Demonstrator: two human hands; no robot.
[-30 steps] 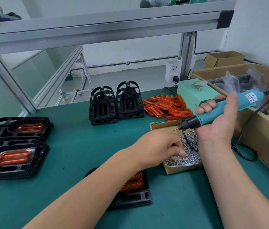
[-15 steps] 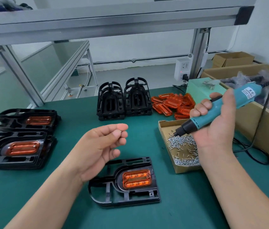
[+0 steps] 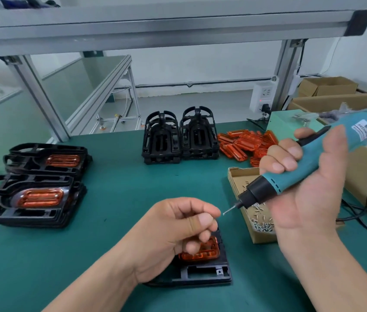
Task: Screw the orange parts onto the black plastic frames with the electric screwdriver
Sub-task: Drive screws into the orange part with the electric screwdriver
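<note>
1. Teal electric screwdriver (image 3: 313,158) sits slantwise in the right hand (image 3: 308,194), whose fingers are wrapped round its body. Its bit (image 3: 229,210) points down and left, the tip just beside the left forefinger and above the table (image 3: 110,199).
2. The left hand (image 3: 173,235) is clenched, thumb pressed against forefinger as in a pinch. Whatever lies between them is too small to make out.
3. Under that hand a black frame (image 3: 205,273) lies flat on the green table with an orange part (image 3: 202,254) seated in it, partly hidden by the fingers.
4. A cardboard box (image 3: 234,176) of small screws (image 3: 261,225) stands just right of the frame, below the right hand.
5. Farther back, a loose pile of orange parts (image 3: 243,143) lies beside two upright stacks of black frames (image 3: 162,140).
6. At the left, finished frames (image 3: 31,199) with orange inserts lie flat in two stacks.
</note>
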